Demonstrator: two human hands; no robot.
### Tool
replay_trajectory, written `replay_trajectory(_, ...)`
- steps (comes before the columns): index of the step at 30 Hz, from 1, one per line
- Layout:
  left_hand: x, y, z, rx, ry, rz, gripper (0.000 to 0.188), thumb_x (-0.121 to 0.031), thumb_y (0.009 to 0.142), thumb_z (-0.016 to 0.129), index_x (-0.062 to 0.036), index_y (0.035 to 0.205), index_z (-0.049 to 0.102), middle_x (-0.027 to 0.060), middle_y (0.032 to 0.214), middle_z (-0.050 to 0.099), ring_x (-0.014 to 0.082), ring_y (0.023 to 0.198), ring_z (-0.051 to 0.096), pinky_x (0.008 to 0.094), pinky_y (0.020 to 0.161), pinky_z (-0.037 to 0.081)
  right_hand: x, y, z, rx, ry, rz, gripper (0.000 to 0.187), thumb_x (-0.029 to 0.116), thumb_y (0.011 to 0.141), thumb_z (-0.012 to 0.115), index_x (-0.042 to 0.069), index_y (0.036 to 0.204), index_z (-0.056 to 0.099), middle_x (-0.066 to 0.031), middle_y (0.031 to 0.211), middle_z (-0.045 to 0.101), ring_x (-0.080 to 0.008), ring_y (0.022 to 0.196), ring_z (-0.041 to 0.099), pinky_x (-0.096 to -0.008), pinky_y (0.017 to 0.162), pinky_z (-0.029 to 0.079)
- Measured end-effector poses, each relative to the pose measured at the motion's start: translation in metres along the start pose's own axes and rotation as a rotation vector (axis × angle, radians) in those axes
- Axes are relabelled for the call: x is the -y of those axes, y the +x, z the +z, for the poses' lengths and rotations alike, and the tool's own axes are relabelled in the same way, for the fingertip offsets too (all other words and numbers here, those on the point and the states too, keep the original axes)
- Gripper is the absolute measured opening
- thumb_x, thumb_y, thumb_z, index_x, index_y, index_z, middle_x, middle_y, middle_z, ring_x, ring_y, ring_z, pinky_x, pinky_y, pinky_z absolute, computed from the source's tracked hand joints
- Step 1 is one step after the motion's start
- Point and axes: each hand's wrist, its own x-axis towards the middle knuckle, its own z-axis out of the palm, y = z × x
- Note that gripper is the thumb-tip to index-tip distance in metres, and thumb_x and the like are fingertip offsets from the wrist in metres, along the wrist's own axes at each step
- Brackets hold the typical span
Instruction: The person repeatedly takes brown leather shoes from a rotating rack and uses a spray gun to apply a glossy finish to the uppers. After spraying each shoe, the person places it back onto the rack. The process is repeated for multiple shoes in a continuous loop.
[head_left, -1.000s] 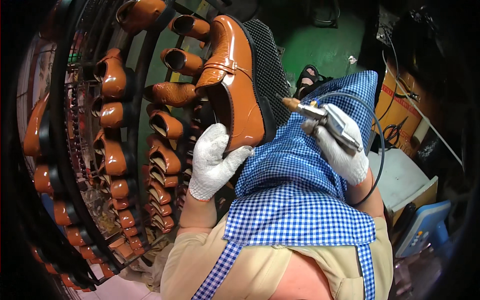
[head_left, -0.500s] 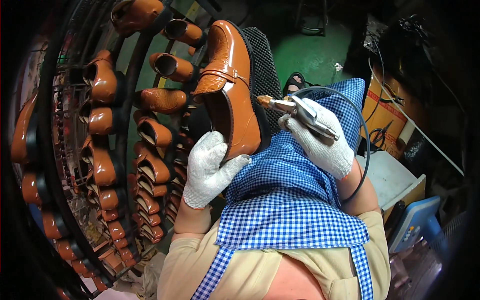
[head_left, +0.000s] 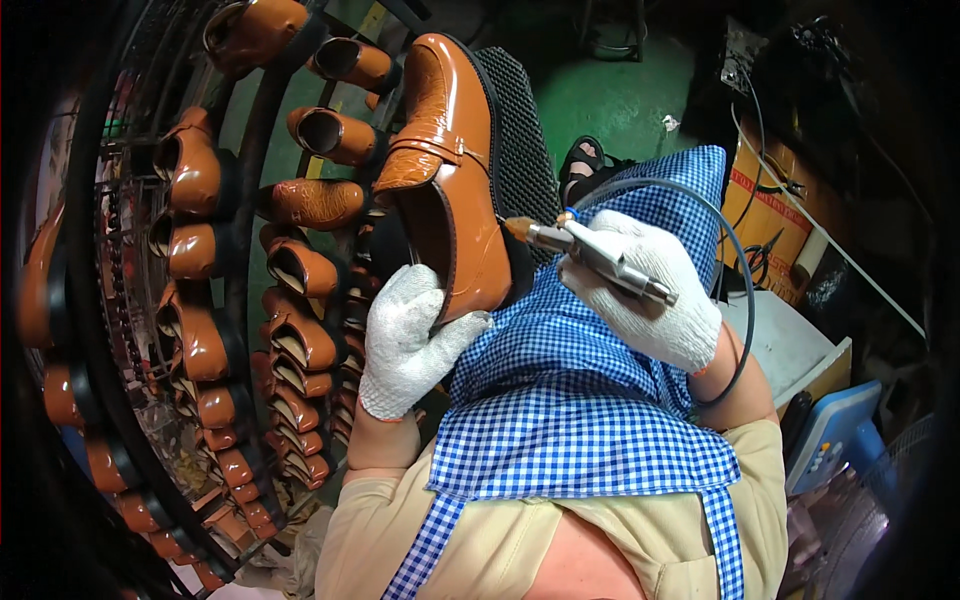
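A glossy brown loafer (head_left: 470, 225) with a crocodile-textured strap and a black sole stands toe away from me. My left hand (head_left: 405, 350), in a white knit glove, grips its heel, with fingers inside the opening and the thumb along the outside. In my gloved right hand (head_left: 645, 290) is a metal tool like a small air spray gun (head_left: 615, 265). Its amber tip points at the shoe's right side, just above the sole near the heel. Whether it touches the leather, I cannot tell. A grey hose (head_left: 735, 240) loops from it around my right forearm.
A black textured pad (head_left: 525, 120) lies beside the loafer. Racks of similar brown shoes (head_left: 205, 250) fill the left side. To the right are a cardboard box (head_left: 765, 215), a pale tabletop (head_left: 785, 340) and a blue device with buttons (head_left: 835, 435). My blue checked apron (head_left: 570, 400) covers my lap.
The tool's tip has moved down along the shoe's side, toward the heel. Shoe and left hand have shifted slightly left in view, with the grip unchanged.
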Motion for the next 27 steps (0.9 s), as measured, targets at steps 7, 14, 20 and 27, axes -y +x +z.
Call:
replay_trajectory(7, -0.005, 0.0, 0.001, 0.025, -0.052, -0.068, 0.029, -0.007, 0.074, 0.089, -0.0006, 0.098, 0.074, 0.012, 0.085, 0.062, 0.032, 0.079, 0.06, 0.0412, 0.07, 0.048, -0.032, -0.007, 0.016, -0.341, 0.035, 0.034, 0.007, 0.0, 0.097, 0.068, -0.002, 0.103, 0.068, -0.0105, 0.094, 0.065, -0.0211, 0.086, 0.07, -0.0314, 0.076, 0.057)
replay_trajectory(14, -0.008, 0.002, 0.002, 0.034, -0.027, -0.09, 0.028, -0.007, 0.073, 0.089, -0.0004, 0.096, 0.074, 0.0121, 0.085, 0.062, 0.0321, 0.079, 0.061, 0.041, 0.07, 0.048, -0.12, 0.022, 0.073, -0.36, -0.267, 0.103, 0.013, 0.015, 0.095, 0.07, 0.004, 0.101, 0.07, -0.0139, 0.088, 0.064, -0.0322, 0.077, 0.067, -0.0403, 0.067, 0.054)
replay_trajectory(20, -0.004, 0.001, 0.005, 0.0, -0.031, -0.056, 0.028, -0.008, 0.073, 0.089, -0.001, 0.094, 0.073, 0.0121, 0.085, 0.062, 0.0326, 0.078, 0.061, 0.0415, 0.069, 0.048, -0.1, -0.003, 0.063, -0.271, 0.225, 0.204, 0.016, 0.02, 0.101, 0.07, 0.004, 0.101, 0.068, -0.0086, 0.083, 0.061, -0.0201, 0.074, 0.062, -0.0327, 0.069, 0.051)
replay_trajectory(27, -0.008, 0.006, 0.005, 0.013, 0.015, -0.01, 0.028, -0.01, 0.072, 0.09, -0.0013, 0.092, 0.072, 0.0126, 0.083, 0.061, 0.0338, 0.077, 0.061, 0.0421, 0.068, 0.048, -0.022, -0.033, 0.007, -0.086, 0.334, 0.225, 0.015, 0.01, 0.097, 0.072, 0.005, 0.111, 0.071, -0.0071, 0.094, 0.067, -0.0183, 0.083, 0.067, -0.03, 0.074, 0.054)
